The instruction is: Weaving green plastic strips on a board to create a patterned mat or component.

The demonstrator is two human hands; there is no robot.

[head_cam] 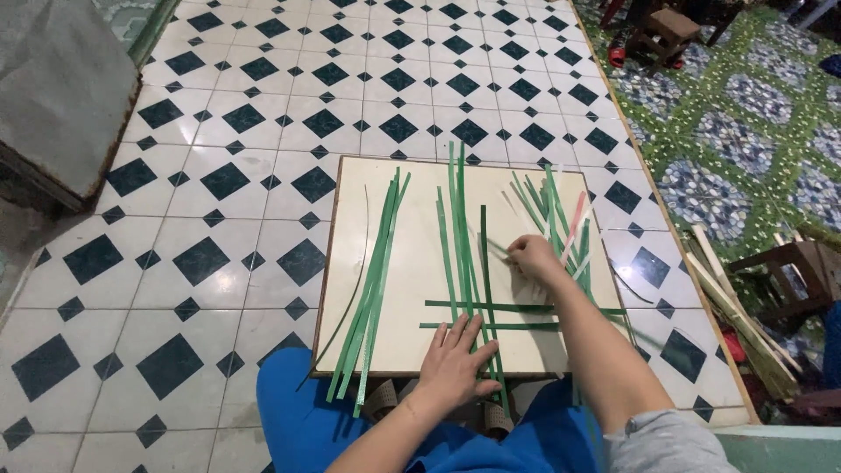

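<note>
Square cream board (412,289) flat on the tiled floor (219,175), serving as desk. Left hand (457,361) near the near edge, palm down, fingers spread, grip apart, pressing flat on the upright green strips (462,236) where two crosswise green strips (491,315) lie over them. Right hand (532,256) toward the far right corner, fingers pinched together on the end of one strip at the edge of a loose fan of green and pale strips (561,219); which strip exactly, cannot tell. Separate bundle of green strips (372,289) left of centre, running from the far edge out past the near edge. Single thin curved sliver (357,280) along the left edge. Blue-clad legs (307,420) at the near edge. Wooden stool (667,31) and bundled wooden slats (740,315) well apart, off to the right.
</note>
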